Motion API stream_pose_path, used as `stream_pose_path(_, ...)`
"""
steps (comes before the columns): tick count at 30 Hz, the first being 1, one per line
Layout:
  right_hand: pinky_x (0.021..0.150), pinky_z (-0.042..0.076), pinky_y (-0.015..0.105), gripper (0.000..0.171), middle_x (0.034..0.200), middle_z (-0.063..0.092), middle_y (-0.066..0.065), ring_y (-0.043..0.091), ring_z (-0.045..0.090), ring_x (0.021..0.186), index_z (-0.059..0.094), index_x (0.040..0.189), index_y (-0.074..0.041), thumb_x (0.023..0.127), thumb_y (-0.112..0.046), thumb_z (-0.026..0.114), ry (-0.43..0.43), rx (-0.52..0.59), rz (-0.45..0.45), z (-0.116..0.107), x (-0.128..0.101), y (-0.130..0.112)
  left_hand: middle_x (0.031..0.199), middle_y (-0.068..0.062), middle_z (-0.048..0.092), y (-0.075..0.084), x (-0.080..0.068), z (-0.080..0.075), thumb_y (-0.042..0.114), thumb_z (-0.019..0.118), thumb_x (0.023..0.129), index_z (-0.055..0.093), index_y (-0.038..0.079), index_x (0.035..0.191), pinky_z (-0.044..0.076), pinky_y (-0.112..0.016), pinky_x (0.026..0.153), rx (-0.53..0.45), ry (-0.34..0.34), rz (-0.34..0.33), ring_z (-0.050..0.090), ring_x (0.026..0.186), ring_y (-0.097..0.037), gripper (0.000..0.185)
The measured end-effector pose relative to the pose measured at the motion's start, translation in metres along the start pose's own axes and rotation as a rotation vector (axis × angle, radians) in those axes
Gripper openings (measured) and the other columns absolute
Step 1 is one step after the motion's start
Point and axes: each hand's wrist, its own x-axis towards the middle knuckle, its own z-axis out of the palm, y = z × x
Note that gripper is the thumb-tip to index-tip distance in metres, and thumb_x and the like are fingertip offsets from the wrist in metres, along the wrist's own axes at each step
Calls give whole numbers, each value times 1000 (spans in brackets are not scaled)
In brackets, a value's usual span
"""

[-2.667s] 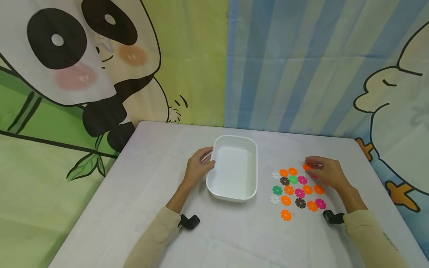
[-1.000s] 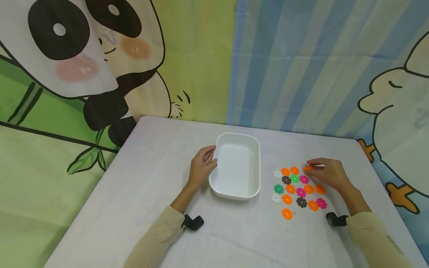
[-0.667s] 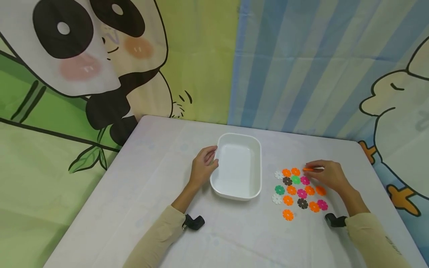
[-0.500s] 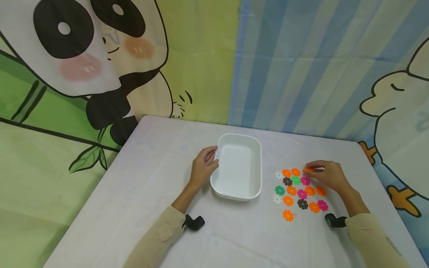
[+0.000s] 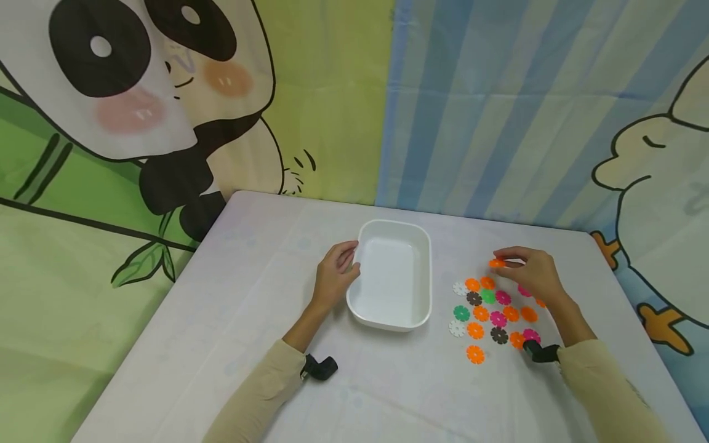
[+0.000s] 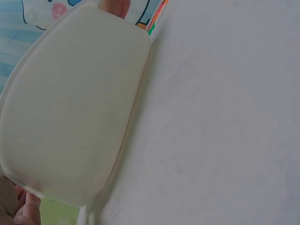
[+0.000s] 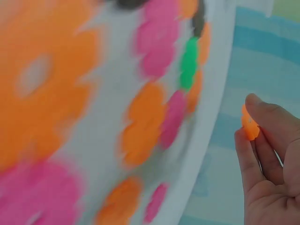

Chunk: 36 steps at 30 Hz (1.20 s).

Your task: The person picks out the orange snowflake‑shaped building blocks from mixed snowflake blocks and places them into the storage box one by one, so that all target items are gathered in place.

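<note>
A white rectangular tray stands mid-table; its pale outer wall fills the left wrist view. My left hand grips the tray's left rim, fingers curled over the edge. Right of the tray lie several flat flower-shaped discs in orange, pink, green, brown and white; they show blurred in the right wrist view. My right hand is lifted above the far end of that cluster and pinches one orange disc between thumb and fingers.
The table has a pale cloth. Cartoon panda and striped backdrops stand close behind and to the sides. Black wrist camera mounts sit near both sleeves.
My right hand has lifted the orange disc off the table and carried it up and slightly left. My left hand and the tray stay where they were.
</note>
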Motion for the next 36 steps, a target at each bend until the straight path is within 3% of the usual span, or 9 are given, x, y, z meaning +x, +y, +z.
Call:
stream_pose_path(3,78,52,9,48,118,67,13,32,64,109,68,119,-5,82,-33,79,13,71,-33,10,13,-26,131,-17,55,-1,-1,-2,-12,64,84,55,-6,127,45,-26,103,-5,2,-6,52,127,-27,44)
stream_pose_path(11,79,57,20,44,117,67,8,25,67,106,70,115,-8,78,-26,83,-16,243,-151,45,46,-97,131,-30,50,-5,-4,2,-16,61,84,51,-15,127,44,-39,105,-35,-6,18,49,127,-41,44)
stream_pose_path(20,80,60,28,41,116,66,10,26,68,103,70,116,-9,78,-19,83,-89,321,-228,85,67,-162,130,-15,55,-7,-7,5,-10,63,85,56,-6,127,45,-26,103,-35,-17,21,52,127,-25,43)
stream_pose_path(29,84,58,28,39,113,67,19,32,67,102,69,113,3,76,-3,82,-99,434,-319,123,78,-190,130,-16,55,-5,-4,3,-10,63,85,55,-7,127,45,-24,102,-13,-24,39,53,126,-24,43)
stream_pose_path(36,80,59,26,35,113,67,12,27,68,103,72,109,0,76,-5,83,-144,436,-244,152,78,-185,127,-36,50,28,-5,-7,-17,60,84,51,-19,124,46,-43,103,-27,-45,80,50,124,-46,41)
